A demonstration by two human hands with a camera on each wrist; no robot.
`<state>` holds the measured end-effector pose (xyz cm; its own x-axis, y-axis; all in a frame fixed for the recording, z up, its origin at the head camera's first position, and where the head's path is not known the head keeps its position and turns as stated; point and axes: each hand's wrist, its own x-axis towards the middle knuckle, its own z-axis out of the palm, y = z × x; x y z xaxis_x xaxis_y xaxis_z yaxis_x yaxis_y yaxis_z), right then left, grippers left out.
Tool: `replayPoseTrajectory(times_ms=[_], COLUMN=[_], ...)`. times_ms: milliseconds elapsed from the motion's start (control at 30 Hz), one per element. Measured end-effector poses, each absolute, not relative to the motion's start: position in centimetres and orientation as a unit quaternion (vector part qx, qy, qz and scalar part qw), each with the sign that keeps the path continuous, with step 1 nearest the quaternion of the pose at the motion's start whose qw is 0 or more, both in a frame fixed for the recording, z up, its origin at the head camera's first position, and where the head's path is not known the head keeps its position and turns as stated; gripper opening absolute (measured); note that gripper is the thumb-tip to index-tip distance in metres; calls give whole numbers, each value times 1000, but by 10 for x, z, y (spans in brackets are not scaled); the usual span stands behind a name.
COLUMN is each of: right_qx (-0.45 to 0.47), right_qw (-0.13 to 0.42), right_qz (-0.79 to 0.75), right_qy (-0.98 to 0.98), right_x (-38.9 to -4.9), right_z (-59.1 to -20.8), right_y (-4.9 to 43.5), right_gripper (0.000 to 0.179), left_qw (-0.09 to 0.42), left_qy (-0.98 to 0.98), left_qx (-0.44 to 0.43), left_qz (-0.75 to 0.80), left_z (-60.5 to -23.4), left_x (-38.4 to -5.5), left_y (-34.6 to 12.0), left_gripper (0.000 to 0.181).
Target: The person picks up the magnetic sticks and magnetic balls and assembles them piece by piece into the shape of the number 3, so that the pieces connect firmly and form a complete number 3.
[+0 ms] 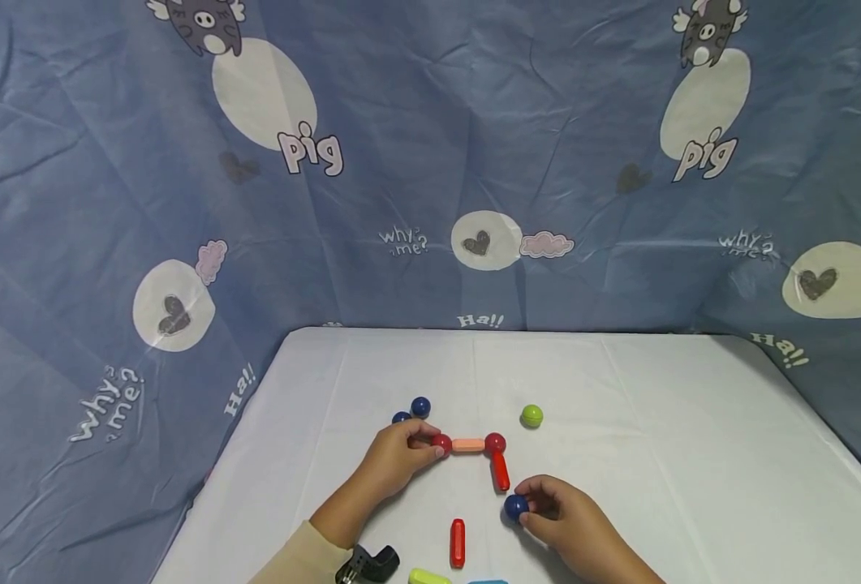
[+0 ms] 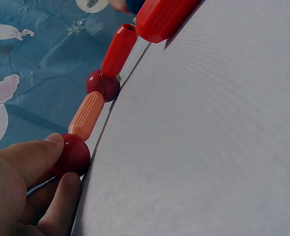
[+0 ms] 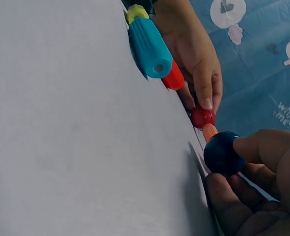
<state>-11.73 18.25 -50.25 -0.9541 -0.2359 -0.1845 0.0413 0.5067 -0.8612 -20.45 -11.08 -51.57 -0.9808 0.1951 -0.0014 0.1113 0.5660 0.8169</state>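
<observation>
My left hand [image 1: 399, 456] pinches a red ball [image 1: 441, 444] between thumb and fingers. An orange rod [image 1: 468, 445] joins that ball to a second red ball [image 1: 495, 443]. From the second ball a red rod [image 1: 500, 471] points toward me. In my right hand [image 1: 563, 516], thumb and fingers grip a dark blue ball [image 1: 516, 508], held just off the free end of this red rod. The left wrist view shows the red ball [image 2: 74, 156] under my thumb. In the right wrist view the blue ball [image 3: 224, 153] hides part of the joined pieces.
Two blue balls [image 1: 420, 407] lie beyond my left hand, and a green ball [image 1: 532, 416] sits at the right. Nearer me are a loose red rod [image 1: 458, 543], a yellow-green rod [image 1: 428, 577] and a blue rod [image 1: 488, 581]. A patterned blue cloth [image 1: 401, 162] hangs behind the white table [image 1: 656, 389].
</observation>
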Motion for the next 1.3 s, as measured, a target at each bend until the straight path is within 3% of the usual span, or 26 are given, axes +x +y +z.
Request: replayPoseTrajectory(times_ms=[700, 1100, 1300], right_qx=[-34, -35, -30], right_qw=[117, 103, 89], right_qz=[-486, -458, -458], right_qy=[865, 882, 884], right_x=[-122, -131, -137], right_z=[-503, -504, -506], right_y=[165, 159, 159], right_gripper=[31, 29, 29], left_qw=[46, 15, -11], left_qy=[889, 879, 884], left_qx=[91, 93, 95], left_qz=[446, 468, 458], left_z=[-518, -517, -514], left_x=[-205, -201, -200], left_y=[-111, -109, -108], left_gripper=[23, 40, 22])
